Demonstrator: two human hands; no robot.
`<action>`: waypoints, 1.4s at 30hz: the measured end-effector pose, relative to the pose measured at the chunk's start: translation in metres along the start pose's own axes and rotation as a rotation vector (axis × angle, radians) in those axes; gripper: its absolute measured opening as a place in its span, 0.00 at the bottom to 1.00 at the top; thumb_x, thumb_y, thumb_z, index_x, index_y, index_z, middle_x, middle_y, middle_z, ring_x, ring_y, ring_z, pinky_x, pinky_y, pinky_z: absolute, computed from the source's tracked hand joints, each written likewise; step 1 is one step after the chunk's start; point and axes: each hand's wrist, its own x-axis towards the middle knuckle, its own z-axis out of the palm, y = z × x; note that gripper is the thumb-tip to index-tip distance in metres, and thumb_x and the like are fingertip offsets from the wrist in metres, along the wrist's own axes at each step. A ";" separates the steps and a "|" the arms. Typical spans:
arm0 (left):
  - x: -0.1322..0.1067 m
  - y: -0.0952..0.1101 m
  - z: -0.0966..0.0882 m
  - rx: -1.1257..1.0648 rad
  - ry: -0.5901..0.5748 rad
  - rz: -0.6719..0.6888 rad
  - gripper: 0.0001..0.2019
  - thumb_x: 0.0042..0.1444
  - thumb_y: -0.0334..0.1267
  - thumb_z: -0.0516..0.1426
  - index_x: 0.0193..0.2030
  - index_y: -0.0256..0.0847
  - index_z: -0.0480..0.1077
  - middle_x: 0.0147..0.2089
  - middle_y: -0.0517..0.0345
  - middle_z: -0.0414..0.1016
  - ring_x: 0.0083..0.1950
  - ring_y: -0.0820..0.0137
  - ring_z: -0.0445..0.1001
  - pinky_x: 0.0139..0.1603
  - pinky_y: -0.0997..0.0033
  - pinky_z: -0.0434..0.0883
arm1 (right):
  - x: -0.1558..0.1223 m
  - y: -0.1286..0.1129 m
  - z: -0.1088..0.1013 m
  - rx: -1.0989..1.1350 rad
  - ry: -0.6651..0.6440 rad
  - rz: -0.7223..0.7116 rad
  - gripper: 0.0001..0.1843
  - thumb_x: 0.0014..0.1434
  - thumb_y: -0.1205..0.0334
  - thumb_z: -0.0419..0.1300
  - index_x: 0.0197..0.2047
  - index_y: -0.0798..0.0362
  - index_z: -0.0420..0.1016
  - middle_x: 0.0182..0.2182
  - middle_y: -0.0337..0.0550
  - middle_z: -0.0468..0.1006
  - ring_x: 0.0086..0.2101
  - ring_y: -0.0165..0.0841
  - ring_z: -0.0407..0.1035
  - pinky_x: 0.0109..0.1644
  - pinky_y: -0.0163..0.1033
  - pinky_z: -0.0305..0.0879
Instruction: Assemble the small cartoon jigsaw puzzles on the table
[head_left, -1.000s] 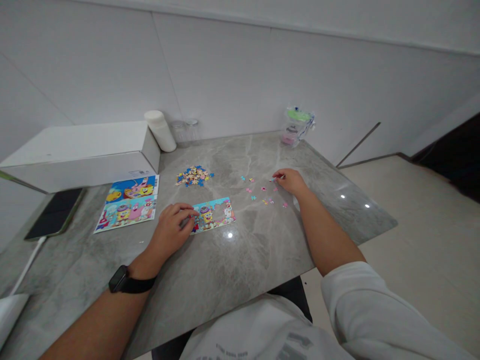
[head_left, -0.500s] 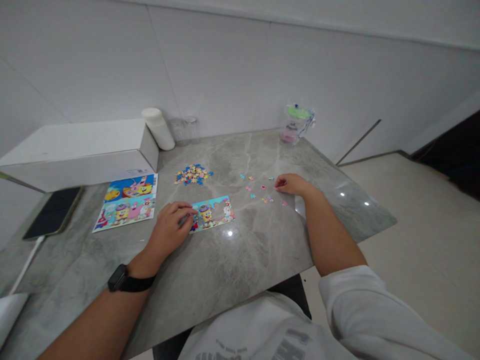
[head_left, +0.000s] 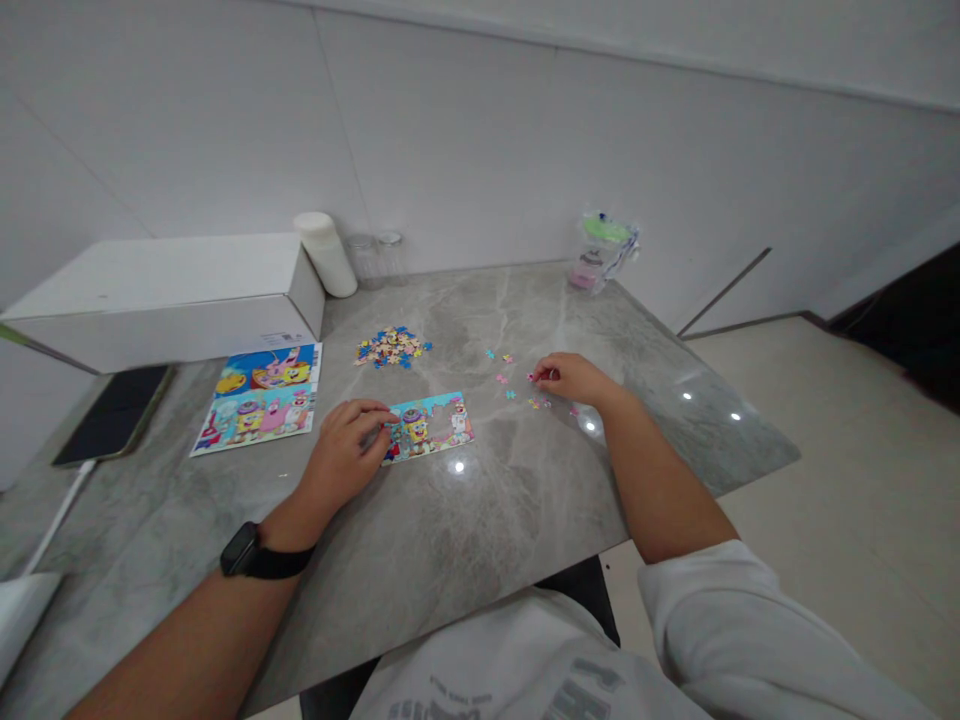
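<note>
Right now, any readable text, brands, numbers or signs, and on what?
Nothing reads reliably.
Shirt: gray print, slanted and cut off by the frame; no sure reading.
White box: print too small.
Clear bag: dark lettering, blurred.
Picture sheet: marks at right edge, too small.
Puzzle: no text made out.

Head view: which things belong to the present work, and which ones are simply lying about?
Probably in the work: puzzle with a gap, scattered pieces, piece pile, matching picture sheet.

Apparently just lying about: phone, white box, white bottle, clear glasses, plastic bag.
</note>
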 end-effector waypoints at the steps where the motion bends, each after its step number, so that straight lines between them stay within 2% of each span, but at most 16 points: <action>1: 0.000 0.001 0.000 -0.001 -0.003 -0.002 0.13 0.68 0.41 0.54 0.47 0.44 0.81 0.52 0.50 0.78 0.54 0.59 0.77 0.60 0.51 0.73 | 0.000 -0.004 0.001 0.018 -0.020 -0.012 0.08 0.61 0.67 0.65 0.43 0.50 0.85 0.39 0.42 0.84 0.37 0.32 0.75 0.43 0.35 0.66; 5: 0.000 0.002 -0.001 -0.004 0.005 -0.014 0.13 0.68 0.40 0.54 0.47 0.45 0.81 0.51 0.51 0.79 0.54 0.59 0.77 0.60 0.51 0.73 | 0.000 -0.018 0.008 0.009 -0.020 -0.061 0.06 0.61 0.66 0.65 0.40 0.49 0.84 0.38 0.41 0.84 0.36 0.32 0.75 0.43 0.35 0.66; 8: 0.000 0.002 -0.001 -0.010 0.019 -0.021 0.13 0.67 0.40 0.54 0.47 0.45 0.81 0.50 0.51 0.79 0.54 0.59 0.77 0.60 0.50 0.73 | 0.002 -0.022 0.011 -0.028 0.032 -0.073 0.07 0.62 0.66 0.64 0.42 0.48 0.84 0.40 0.43 0.84 0.38 0.34 0.75 0.45 0.37 0.66; 12: 0.001 0.004 -0.002 -0.015 0.006 -0.048 0.12 0.66 0.40 0.55 0.47 0.45 0.80 0.50 0.51 0.78 0.54 0.58 0.77 0.61 0.50 0.73 | 0.005 -0.018 0.013 -0.067 0.136 -0.021 0.09 0.64 0.66 0.63 0.44 0.49 0.84 0.42 0.46 0.84 0.39 0.35 0.75 0.48 0.39 0.67; 18: 0.001 0.014 -0.005 -0.047 0.052 -0.077 0.18 0.66 0.38 0.55 0.61 0.44 0.72 0.57 0.48 0.73 0.58 0.58 0.75 0.65 0.51 0.72 | 0.007 -0.005 0.011 -0.055 0.268 0.015 0.14 0.61 0.71 0.61 0.47 0.50 0.84 0.44 0.46 0.83 0.38 0.35 0.73 0.49 0.39 0.66; 21: 0.000 0.015 -0.004 -0.059 0.100 -0.097 0.21 0.66 0.36 0.55 0.64 0.43 0.68 0.56 0.48 0.72 0.56 0.59 0.75 0.64 0.51 0.72 | 0.006 -0.003 0.009 -0.058 0.306 0.021 0.13 0.62 0.68 0.61 0.48 0.50 0.84 0.43 0.47 0.83 0.38 0.35 0.73 0.50 0.40 0.66; 28: 0.000 0.012 -0.004 -0.084 0.135 -0.094 0.22 0.65 0.36 0.56 0.65 0.43 0.66 0.59 0.48 0.71 0.54 0.60 0.76 0.64 0.51 0.73 | 0.005 0.001 0.006 -0.043 0.262 0.016 0.11 0.65 0.61 0.61 0.46 0.50 0.84 0.41 0.46 0.84 0.38 0.35 0.72 0.47 0.39 0.66; 36: -0.001 0.012 -0.003 -0.077 0.152 -0.084 0.22 0.65 0.35 0.56 0.66 0.43 0.65 0.59 0.48 0.71 0.53 0.61 0.77 0.64 0.51 0.73 | 0.003 0.003 0.003 -0.047 0.230 0.016 0.11 0.65 0.60 0.60 0.45 0.49 0.85 0.41 0.46 0.85 0.37 0.36 0.73 0.46 0.40 0.66; 42: -0.001 0.013 -0.004 -0.082 0.162 -0.083 0.22 0.65 0.35 0.56 0.65 0.43 0.66 0.58 0.49 0.71 0.54 0.61 0.76 0.64 0.51 0.73 | 0.003 0.007 0.003 -0.028 0.275 0.035 0.11 0.65 0.61 0.60 0.45 0.50 0.84 0.41 0.46 0.84 0.37 0.36 0.73 0.46 0.40 0.66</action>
